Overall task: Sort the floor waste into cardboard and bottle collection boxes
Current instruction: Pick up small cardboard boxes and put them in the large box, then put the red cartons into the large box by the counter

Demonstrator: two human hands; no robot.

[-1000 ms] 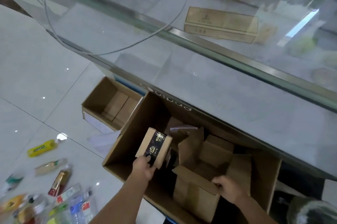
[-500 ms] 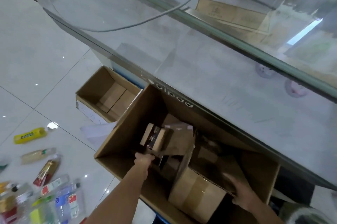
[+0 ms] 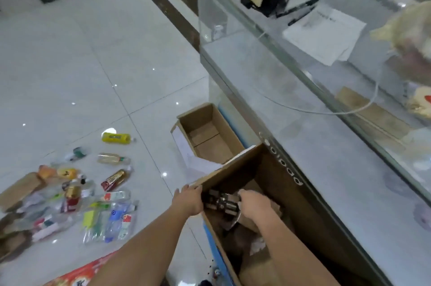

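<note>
The large cardboard box is seen on the floor, pressed against the glass desk, and cardboard pieces are piled inside it. A small dark carton is found at the near left corner of this box. The left hand is laid on the box's left wall, with the fingers bent over the rim; the wall is gripped by it. The right hand is lowered into the box, just right of the dark carton, with curled fingers. Whether the carton or the cardboard below is grasped by it cannot be told.

Beyond the large box, a smaller open box is placed beside the desk, with only its bottom flaps seen inside. To the left of the large box, well apart, plastic bottles are scattered on the tiled floor, with a yellow bottle lying farthest out. Flat brown cardboard is seen at the far left of the bottles.
</note>
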